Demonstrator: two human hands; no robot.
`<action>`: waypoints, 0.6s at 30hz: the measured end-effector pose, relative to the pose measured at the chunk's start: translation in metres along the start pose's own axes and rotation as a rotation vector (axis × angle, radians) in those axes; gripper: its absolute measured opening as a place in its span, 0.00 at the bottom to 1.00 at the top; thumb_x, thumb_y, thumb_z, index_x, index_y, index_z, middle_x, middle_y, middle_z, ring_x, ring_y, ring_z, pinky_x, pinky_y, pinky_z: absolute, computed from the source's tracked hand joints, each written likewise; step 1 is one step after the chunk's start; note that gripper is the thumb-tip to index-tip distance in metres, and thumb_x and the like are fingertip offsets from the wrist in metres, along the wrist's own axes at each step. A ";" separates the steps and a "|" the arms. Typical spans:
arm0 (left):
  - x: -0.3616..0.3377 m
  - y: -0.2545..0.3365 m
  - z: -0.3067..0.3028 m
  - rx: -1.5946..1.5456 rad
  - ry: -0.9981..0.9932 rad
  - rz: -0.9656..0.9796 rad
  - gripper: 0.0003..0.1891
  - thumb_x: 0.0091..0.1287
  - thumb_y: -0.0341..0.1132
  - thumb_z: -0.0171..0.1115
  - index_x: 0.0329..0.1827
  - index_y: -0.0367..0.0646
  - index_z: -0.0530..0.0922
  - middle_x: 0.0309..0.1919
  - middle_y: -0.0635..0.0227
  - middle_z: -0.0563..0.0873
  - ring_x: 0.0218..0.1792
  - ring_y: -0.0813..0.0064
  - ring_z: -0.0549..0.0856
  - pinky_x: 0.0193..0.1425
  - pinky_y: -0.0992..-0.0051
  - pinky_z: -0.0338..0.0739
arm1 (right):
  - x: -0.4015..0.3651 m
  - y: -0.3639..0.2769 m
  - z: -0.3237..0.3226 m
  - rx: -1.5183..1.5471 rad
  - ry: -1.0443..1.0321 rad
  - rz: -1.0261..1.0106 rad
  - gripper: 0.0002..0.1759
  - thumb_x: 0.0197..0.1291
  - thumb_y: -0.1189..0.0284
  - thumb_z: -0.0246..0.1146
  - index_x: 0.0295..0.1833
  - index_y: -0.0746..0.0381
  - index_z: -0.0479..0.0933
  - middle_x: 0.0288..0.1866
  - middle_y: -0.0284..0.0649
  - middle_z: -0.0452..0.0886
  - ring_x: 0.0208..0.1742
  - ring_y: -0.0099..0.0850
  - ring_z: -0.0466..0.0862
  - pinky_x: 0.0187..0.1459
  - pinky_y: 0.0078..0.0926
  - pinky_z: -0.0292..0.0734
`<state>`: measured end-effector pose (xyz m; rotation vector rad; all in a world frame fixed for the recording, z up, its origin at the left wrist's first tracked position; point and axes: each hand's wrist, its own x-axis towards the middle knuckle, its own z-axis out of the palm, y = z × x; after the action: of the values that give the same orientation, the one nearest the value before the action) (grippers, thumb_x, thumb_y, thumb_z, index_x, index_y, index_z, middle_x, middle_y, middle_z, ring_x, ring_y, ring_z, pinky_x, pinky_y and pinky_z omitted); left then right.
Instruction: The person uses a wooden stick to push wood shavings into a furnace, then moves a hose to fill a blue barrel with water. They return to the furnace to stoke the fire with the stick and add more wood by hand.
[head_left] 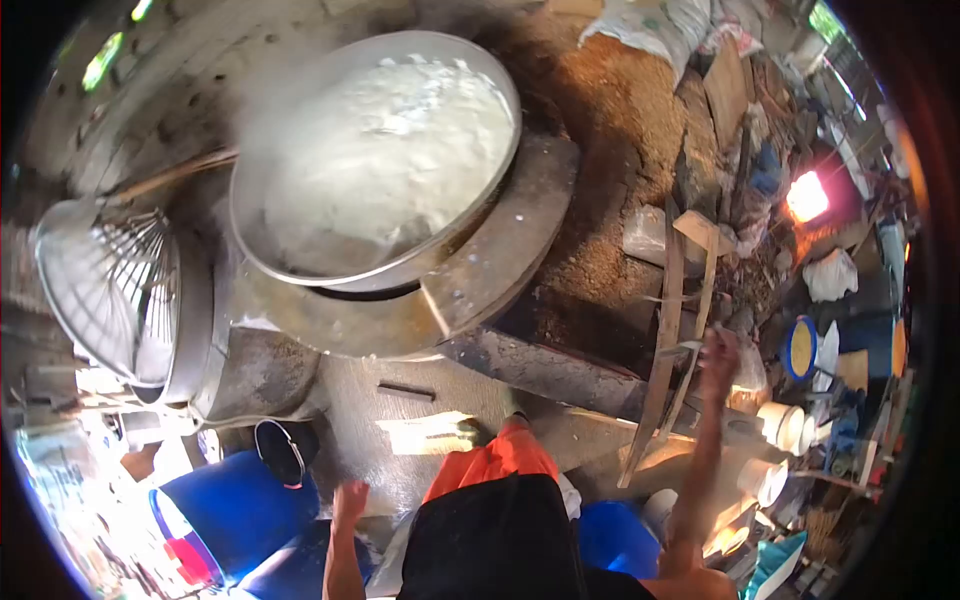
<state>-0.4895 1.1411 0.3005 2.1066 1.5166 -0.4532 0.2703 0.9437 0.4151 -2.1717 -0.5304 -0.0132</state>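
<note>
My left hand (350, 502) hangs low at the left of my body, its fingers curled in and nothing seen in them. My right arm stretches forward to the right, and my right hand (718, 358) is at the long wooden strips (668, 350) leaning over the stove's side. Blur hides whether its fingers grip a strip. A short pale piece (682, 348) lies just left of these fingers. Ahead, a large metal pan (372, 282) of steaming white, frothy liquid (400, 150) sits on the round stove rim (500, 265).
A ribbed metal lid-like dome (110, 290) leans at the left, near a blue barrel (235, 505) and a dark bucket (285, 453). Sawdust-like brown material (625, 110) is heaped behind the stove, beside scrap wood. Another blue container (615, 535) stands at my right.
</note>
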 end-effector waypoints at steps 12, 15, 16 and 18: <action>-0.023 -0.084 0.028 -0.097 0.114 -0.038 0.15 0.64 0.45 0.54 0.36 0.43 0.82 0.34 0.50 0.85 0.40 0.50 0.84 0.44 0.57 0.78 | 0.011 0.029 -0.259 -0.349 0.431 -0.157 0.22 0.63 0.57 0.62 0.53 0.63 0.77 0.40 0.41 0.84 0.37 0.32 0.85 0.28 0.26 0.82; -0.084 -0.113 0.100 0.292 0.128 0.161 0.09 0.55 0.39 0.57 0.23 0.46 0.81 0.25 0.57 0.84 0.29 0.54 0.85 0.30 0.56 0.78 | 0.029 0.070 -0.298 -0.119 0.413 -0.067 0.21 0.60 0.58 0.65 0.50 0.64 0.80 0.45 0.42 0.84 0.37 0.34 0.86 0.27 0.27 0.82; -0.107 -0.114 0.120 0.259 0.112 0.197 0.07 0.55 0.37 0.58 0.23 0.47 0.80 0.25 0.59 0.84 0.27 0.56 0.85 0.28 0.59 0.78 | 0.027 0.060 -0.299 -0.308 0.496 -0.021 0.20 0.60 0.60 0.65 0.49 0.64 0.81 0.43 0.42 0.84 0.33 0.33 0.85 0.26 0.27 0.81; -0.152 -0.123 0.182 -0.402 -0.086 -0.213 0.15 0.62 0.44 0.56 0.25 0.43 0.80 0.23 0.56 0.84 0.22 0.57 0.83 0.26 0.60 0.76 | 0.040 0.092 -0.308 -0.270 0.519 -0.027 0.20 0.62 0.60 0.64 0.49 0.65 0.80 0.42 0.41 0.85 0.33 0.30 0.83 0.26 0.27 0.79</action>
<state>-0.6509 0.9497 0.2081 1.6093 1.6322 -0.2796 0.3959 0.6739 0.5429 -2.2978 -0.2671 -0.6780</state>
